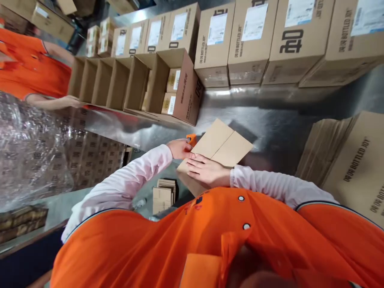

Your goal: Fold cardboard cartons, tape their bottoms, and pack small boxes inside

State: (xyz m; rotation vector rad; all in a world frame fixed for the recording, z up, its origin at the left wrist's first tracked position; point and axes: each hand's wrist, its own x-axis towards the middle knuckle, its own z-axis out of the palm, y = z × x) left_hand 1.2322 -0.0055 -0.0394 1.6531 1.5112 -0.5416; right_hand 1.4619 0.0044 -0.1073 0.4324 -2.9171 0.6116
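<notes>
Cardboard carton lies under your right hand, its fingers flat, slightly spread; the seam runs from beside them, away and rightward. Your left hand curls by the orange tool, grip unclear.

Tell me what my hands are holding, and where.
Left hand apparently grips an orange tool by its near end; right hand lies flat on the carton.

close view from the head, forward and down onto hands
</notes>
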